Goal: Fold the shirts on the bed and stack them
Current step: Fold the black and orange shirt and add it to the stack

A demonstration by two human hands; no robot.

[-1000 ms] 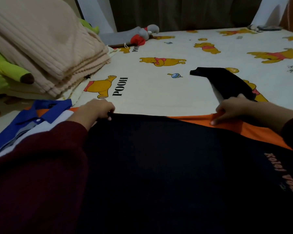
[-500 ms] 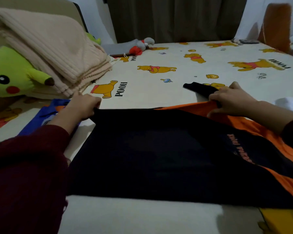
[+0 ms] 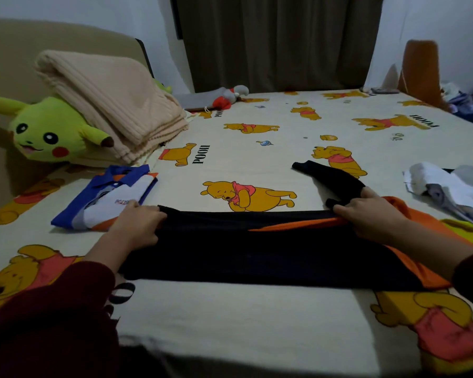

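A black and orange shirt (image 3: 257,249) lies across the bed in front of me, its lower part doubled over into a wide band. My left hand (image 3: 139,225) grips the folded top edge at its left end. My right hand (image 3: 366,214) grips the same edge at the right end, beside the black sleeve (image 3: 331,175) that sticks out toward the far side. A folded blue, white and orange polo shirt (image 3: 107,197) lies just left of my left hand. A crumpled white garment (image 3: 448,186) sits at the right.
The bed (image 3: 230,317) has a cream sheet with yellow bear prints. A yellow-green plush toy (image 3: 47,135) and a folded beige blanket (image 3: 109,105) lie at the far left. A grey and red plush (image 3: 227,98) lies by the dark curtain.
Both hands have carried the shirt's edge away from me and laid it down, so the black panel now looks shorter. The view has lifted, showing more of the room.
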